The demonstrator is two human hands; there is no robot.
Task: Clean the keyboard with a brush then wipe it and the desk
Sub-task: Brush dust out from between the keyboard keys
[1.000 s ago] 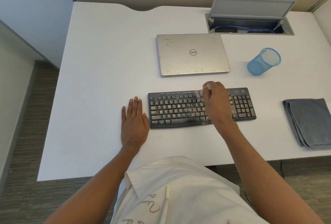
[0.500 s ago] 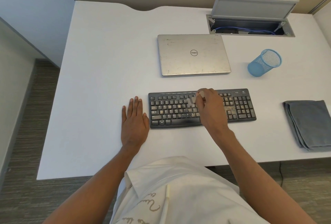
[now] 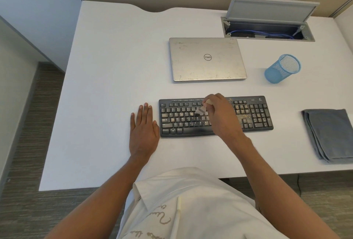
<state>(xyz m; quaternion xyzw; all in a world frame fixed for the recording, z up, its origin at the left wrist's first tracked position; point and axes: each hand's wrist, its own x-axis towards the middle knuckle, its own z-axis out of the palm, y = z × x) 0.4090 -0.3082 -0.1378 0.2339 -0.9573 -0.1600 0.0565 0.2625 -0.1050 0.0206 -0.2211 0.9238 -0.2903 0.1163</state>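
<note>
Over the middle rows of the keyboard (image 3: 179, 122), the right hand (image 3: 222, 116) holds its grip narrow, fingers curled and pinching the pale handle of a small brush (image 3: 201, 109) whose grey bristles angle down and to the left of the grip onto the letter keys. The bristles are blurred, so exactly which keys they touch cannot be told. Just to the right of the grip, yellowish crumbs and dust speckle the keys between the letters and the number pad, and more grit lies along the strip above them. Left of the grip, past the end of the keyboard, the left hand (image 3: 143, 129) lies flat on the table (image 3: 114, 66) with straight fingers, its thumb side right against the keyboard's edge, seemingly steadying it. Well off to the right of the grip a folded grey cloth (image 3: 330, 133) waits untouched near the table's edge; beyond the grip sit a closed laptop (image 3: 206, 59) and a blue mesh cup (image 3: 282, 68). By my reading, the brushing step is in hand and is not finished. The next move calls for short, light strokes carried rightward through the dirty patch, sweeping grit out from between the keys rather than pressing it in, before the cloth is needed.
</note>
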